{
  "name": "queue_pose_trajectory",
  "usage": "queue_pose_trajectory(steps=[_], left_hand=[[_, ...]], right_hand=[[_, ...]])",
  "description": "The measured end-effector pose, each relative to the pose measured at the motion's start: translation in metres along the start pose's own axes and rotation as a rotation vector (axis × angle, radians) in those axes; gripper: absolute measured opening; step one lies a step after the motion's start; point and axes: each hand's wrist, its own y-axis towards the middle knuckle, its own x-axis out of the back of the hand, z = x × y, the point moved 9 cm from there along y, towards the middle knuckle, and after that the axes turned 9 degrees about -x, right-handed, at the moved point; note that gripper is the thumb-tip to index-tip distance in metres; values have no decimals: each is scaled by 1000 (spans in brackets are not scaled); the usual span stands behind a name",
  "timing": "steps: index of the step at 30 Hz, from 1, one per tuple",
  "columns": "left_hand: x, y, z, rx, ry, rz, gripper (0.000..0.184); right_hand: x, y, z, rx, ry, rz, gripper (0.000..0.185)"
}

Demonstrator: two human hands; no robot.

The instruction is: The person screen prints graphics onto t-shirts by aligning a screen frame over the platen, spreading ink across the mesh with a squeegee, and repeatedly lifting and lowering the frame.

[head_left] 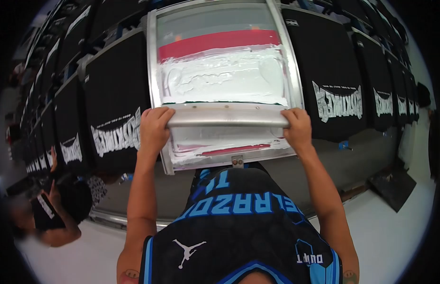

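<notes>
A wide metal-handled squeegee (227, 116) lies across the screen printing frame (153, 71). My left hand (156, 125) is wrapped round its left end, and my right hand (298, 125) grips the right end. Thick white ink (220, 78) covers the mesh beyond the squeegee, and more white ink lies on the near side. Past the ink runs a red strip (220, 43) on the screen. The squeegee's lower edge is hidden by its handle. A small metal bracket (237, 161) sits on the frame's near edge.
Black shirts with white prints lie on boards left (113, 104) and right (324, 75), in long rows. Another person (54, 208) is beside the table at lower left. A dark flat panel (393, 187) is at the lower right, near the pale floor (386, 241).
</notes>
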Motion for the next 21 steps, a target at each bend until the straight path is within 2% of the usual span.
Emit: queue_pose_trajectory(steps=[2, 3, 5, 7, 9, 11, 15, 17, 18, 20, 21], left_hand=[[-8, 4, 14, 51, -95, 187, 40], [-12, 6, 18, 55, -86, 191, 40], [-13, 12, 23, 55, -23, 44, 40], [-23, 11, 13, 61, 63, -3, 39], [-36, -3, 2, 66, 190, -107, 39], [-43, -24, -11, 57, 195, -110, 37], [-14, -63, -45, 73, 106, -36, 37], [-4, -74, -56, 110, -49, 118, 38], [8, -74, -63, 117, -48, 118, 38], [5, -80, -72, 182, -186, 318, 38], [-2, -82, -70, 187, -186, 322, 38]], right_hand=[[12, 12, 11, 45, -12, 29, 39], [15, 25, 14, 71, -25, 10, 38], [6, 45, 8, 63, -39, 23, 38], [3, 51, 4, 119, -74, -160, 42], [-18, 44, -1, 95, -94, -107, 41], [-25, 31, -5, 75, -112, -68, 41], [1, -21, 10, 102, -89, 94, 39], [31, -40, 20, 100, -81, 145, 38], [41, -48, 22, 87, -79, 182, 36], [43, -54, 19, 78, -71, 229, 35], [37, -57, 15, 71, -83, 290, 36]])
